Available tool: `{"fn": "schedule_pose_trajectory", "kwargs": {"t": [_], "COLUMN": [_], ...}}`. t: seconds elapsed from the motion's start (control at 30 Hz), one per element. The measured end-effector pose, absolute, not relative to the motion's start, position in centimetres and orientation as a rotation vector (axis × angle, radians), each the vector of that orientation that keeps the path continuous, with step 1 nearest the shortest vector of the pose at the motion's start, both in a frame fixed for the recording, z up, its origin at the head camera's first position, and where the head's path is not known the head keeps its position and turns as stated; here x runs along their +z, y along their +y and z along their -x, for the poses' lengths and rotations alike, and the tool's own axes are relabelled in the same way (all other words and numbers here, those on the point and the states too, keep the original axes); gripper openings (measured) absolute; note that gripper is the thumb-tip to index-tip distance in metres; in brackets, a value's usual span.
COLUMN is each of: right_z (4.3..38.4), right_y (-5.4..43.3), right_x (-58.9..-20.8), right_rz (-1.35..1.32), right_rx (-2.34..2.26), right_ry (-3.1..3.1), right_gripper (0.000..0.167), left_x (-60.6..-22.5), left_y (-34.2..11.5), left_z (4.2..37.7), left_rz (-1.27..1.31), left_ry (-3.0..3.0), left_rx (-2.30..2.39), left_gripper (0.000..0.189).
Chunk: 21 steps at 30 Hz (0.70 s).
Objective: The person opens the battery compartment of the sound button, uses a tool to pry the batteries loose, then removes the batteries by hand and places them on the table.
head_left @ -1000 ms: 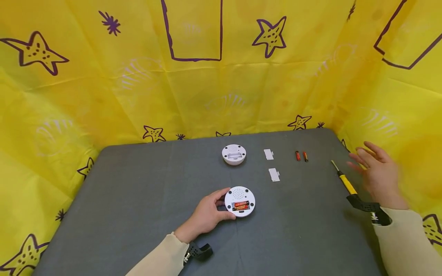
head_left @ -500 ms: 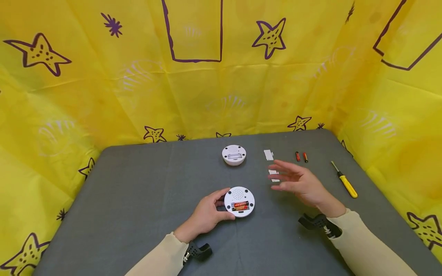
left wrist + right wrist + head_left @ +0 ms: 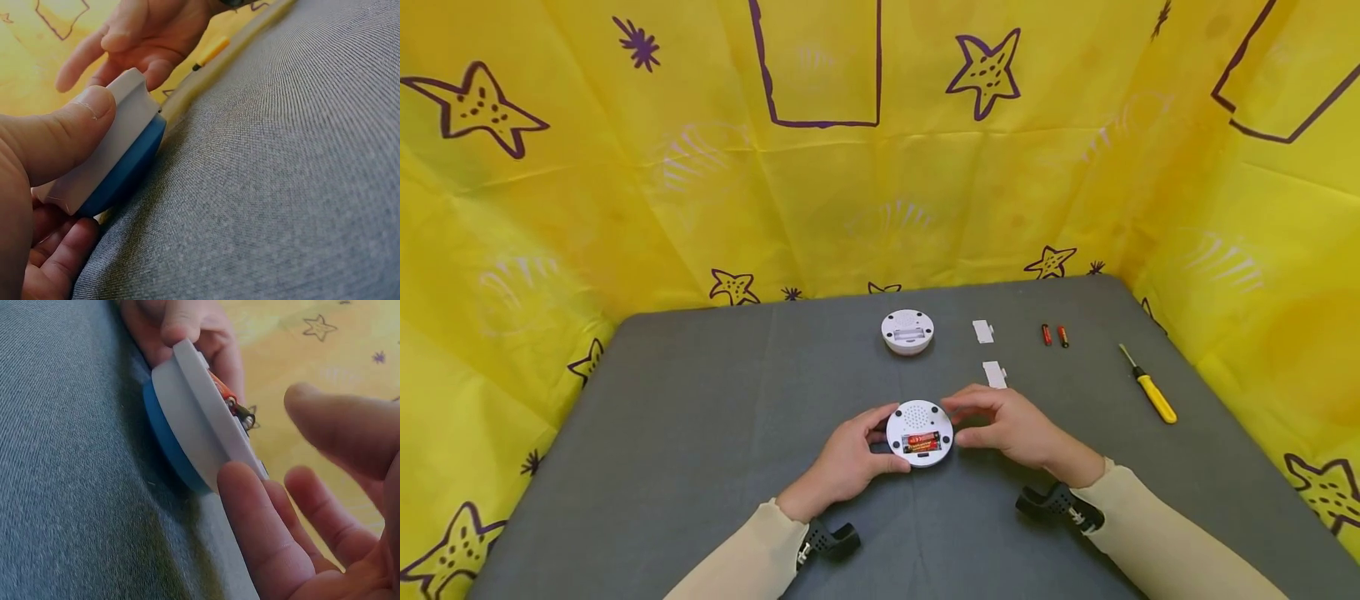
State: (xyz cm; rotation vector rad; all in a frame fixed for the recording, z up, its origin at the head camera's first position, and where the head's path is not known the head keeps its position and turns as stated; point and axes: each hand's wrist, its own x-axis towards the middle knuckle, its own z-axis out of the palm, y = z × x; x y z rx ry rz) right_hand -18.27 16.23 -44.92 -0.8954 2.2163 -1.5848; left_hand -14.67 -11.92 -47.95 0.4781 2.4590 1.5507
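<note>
My left hand (image 3: 848, 460) grips the left side of a round white device (image 3: 916, 417), thumb and fingers at its rim. Its upturned face has speaker holes, several dark feet and an uncovered compartment with two red batteries (image 3: 921, 442). In the left wrist view the underside of the device shows a blue part (image 3: 128, 165). My right hand (image 3: 1017, 427) is at the right edge of the device, thumb held apart from the fingers. The right wrist view puts its fingertips (image 3: 240, 481) right at the rim, overlapping it.
Behind stands a second white device (image 3: 907, 343) with a bare battery compartment. Two white battery covers, one far (image 3: 982, 332) and one nearer (image 3: 994, 373), lie to its right. Further right are two small red batteries (image 3: 1047, 335) and a yellow-handled screwdriver (image 3: 1156, 398). Yellow cloth (image 3: 820, 208) surrounds the table.
My right hand has moved left from beside the screwdriver, passing over the nearer cover, to the right edge of the device. The left hand keeps its grip in the same place.
</note>
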Motion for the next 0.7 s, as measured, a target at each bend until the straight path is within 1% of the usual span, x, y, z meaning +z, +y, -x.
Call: {"fn": "schedule_pose_trajectory", "kwargs": {"t": [0.27, 0.7], "right_z": [17.8, 17.5], "right_y": [15.1, 14.2], "right_x": [-44.7, -44.9], "right_rz": [0.848, 0.847], "right_rx": [-1.48, -1.36], "right_ry": [2.397, 2.508], "right_gripper": [0.031, 0.025], "left_x": [-47.8, -47.8], "left_y": [-12.0, -12.0], "left_z": [14.6, 14.7], "left_rz": [-0.466, -0.49], "left_ry": [2.459, 2.474], "left_rx": [1.522, 1.503], "left_gripper": [0.082, 0.083]}}
